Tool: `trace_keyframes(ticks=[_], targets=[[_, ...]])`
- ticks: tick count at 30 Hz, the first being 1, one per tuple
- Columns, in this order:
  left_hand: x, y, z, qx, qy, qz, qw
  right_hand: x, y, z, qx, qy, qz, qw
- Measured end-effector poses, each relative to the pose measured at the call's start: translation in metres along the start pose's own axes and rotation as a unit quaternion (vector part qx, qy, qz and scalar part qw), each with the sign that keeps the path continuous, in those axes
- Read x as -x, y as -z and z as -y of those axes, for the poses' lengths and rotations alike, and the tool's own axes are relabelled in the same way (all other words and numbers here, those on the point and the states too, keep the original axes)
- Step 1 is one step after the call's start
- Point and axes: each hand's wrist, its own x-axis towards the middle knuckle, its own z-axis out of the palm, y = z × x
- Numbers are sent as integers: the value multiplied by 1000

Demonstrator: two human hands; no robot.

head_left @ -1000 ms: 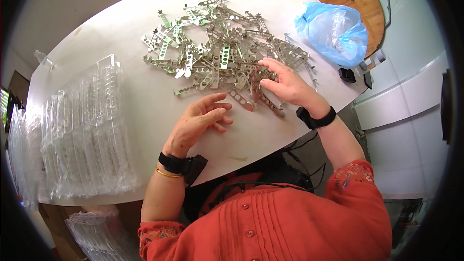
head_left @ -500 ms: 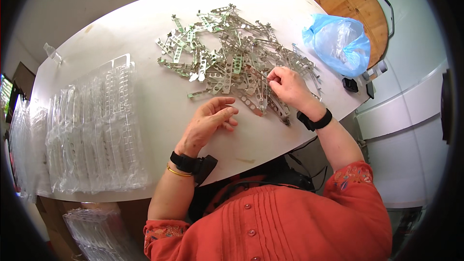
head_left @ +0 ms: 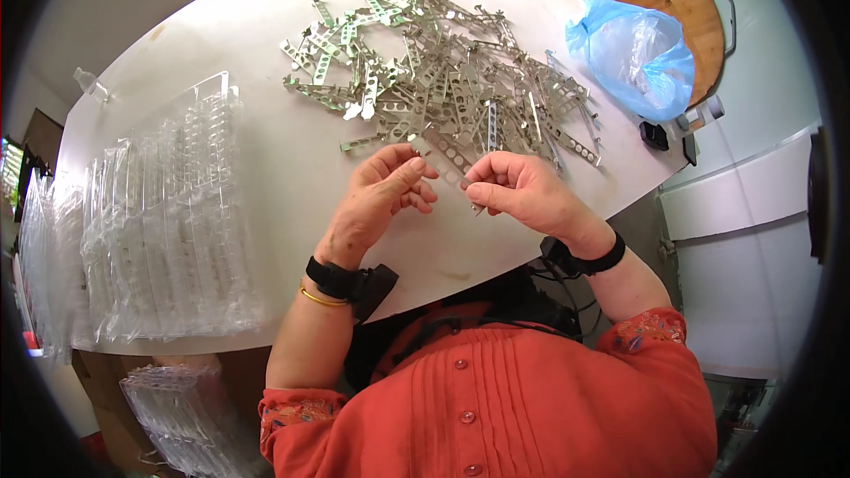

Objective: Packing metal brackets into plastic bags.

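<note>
A flat metal strip with a row of round holes (head_left: 449, 159) is pinched between the thumb and fingers of my right hand (head_left: 522, 192). It slants from that hand toward the pile, its far end close to the fingertips of my left hand (head_left: 376, 195). That left hand is half curled with its fingers apart and appears to hold nothing. Just beyond both hands spreads a loose heap of similar perforated metal strips (head_left: 434, 80), many with small bent tabs or fittings at their ends.
On the left of the white table (head_left: 292, 257) stand rows of clear plastic trays (head_left: 168, 230). A blue plastic bag (head_left: 633, 57) lies at the right edge, near a small black object (head_left: 653, 135). More clear trays (head_left: 190, 416) sit below the table. A small clear container (head_left: 91, 86) is far left.
My right hand has drawn back from the heap toward me, now with a perforated strip in its fingers. My left hand has risen slightly beside it. The view has shifted a little.
</note>
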Motion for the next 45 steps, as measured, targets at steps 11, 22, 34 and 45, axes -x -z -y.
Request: trace_keyframes(ticks=[11,22,34,45], targets=[[-2,2,0,14,-36,-16,999,12,-4,-1,-52,6,-6,999],[-3,7,0,16,-21,-31,999,24,5,-4,-87,57,-51,993],[3,0,-7,32,10,69,997,41,18,-11,-119,29,-85,989],[3,-4,-7,27,28,67,997,55,17,-20,-71,13,-67,995]])
